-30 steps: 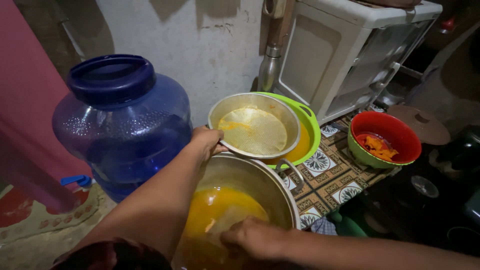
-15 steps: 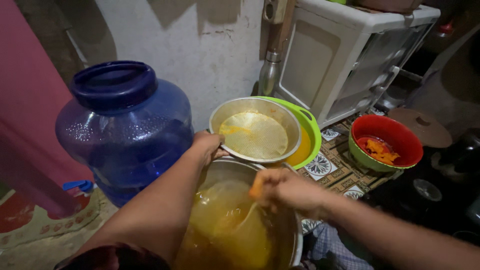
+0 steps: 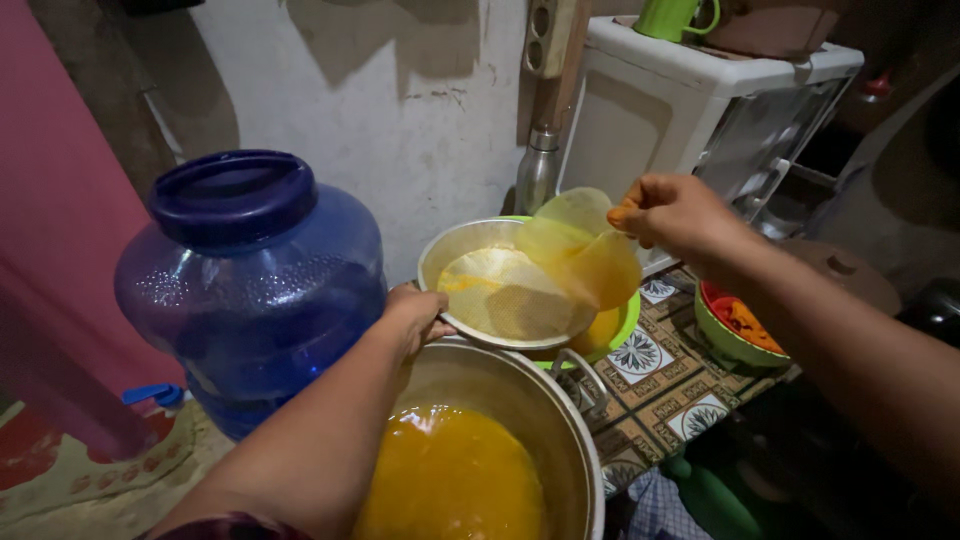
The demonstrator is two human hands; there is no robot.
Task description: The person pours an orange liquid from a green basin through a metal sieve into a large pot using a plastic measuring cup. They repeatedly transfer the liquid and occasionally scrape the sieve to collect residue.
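The big steel pot of orange-yellow liquid is the landmark. Left of it stands a blue water jug; just behind it, on the tiled desk, a metal bowl sits on a green one. The left hand curls over the pot's far rim, beside the bowl. The right hand, down in the pot a second ago, now pinches thin translucent yellow sheets, lifted clear and hanging over the bowl.
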